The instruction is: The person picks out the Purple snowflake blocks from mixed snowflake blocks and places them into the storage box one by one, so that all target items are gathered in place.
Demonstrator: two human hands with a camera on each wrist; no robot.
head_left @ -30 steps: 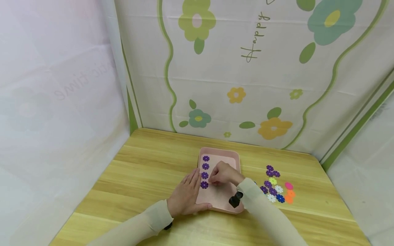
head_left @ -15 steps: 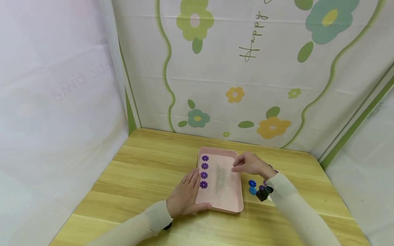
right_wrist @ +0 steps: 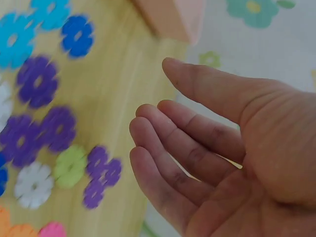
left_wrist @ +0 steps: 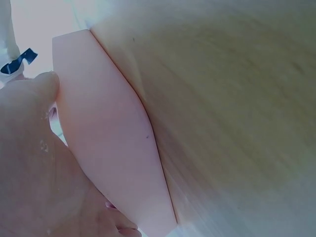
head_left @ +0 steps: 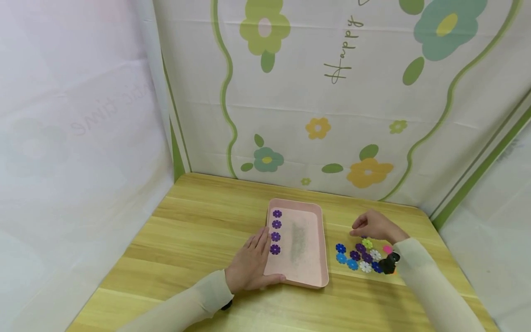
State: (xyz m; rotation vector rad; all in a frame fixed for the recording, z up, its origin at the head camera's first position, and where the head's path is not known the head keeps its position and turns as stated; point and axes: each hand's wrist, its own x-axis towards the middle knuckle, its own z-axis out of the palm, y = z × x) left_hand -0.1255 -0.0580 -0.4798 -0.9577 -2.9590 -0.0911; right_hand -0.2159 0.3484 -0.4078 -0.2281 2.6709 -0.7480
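A pink tray (head_left: 307, 272) lies on the table with a column of several purple flower-shaped discs (head_left: 275, 236) along its left side. My left hand (head_left: 249, 265) rests on the tray's near left corner, fingers straight along the left rim and thumb over the front. In the left wrist view, the tray's outer wall (left_wrist: 108, 128) shows beside that hand. My right hand (head_left: 375, 226) hovers over the far part of a loose group of flower-shaped discs (head_left: 361, 249). The right wrist view shows its fingers (right_wrist: 177, 153) loosely bent, with nothing between them and the thumb.
Right of the tray lie blue (right_wrist: 77, 36), light blue (right_wrist: 12, 39), white (right_wrist: 33, 185), yellow-green (right_wrist: 70, 166), purple (right_wrist: 38, 81), orange and pink discs. A floral cloth (head_left: 290, 106) stands behind the table (head_left: 199, 221), with white cloth at the sides.
My right hand has moved right, out of the tray and across to the loose discs. The left hand and the purple column stay as they were.
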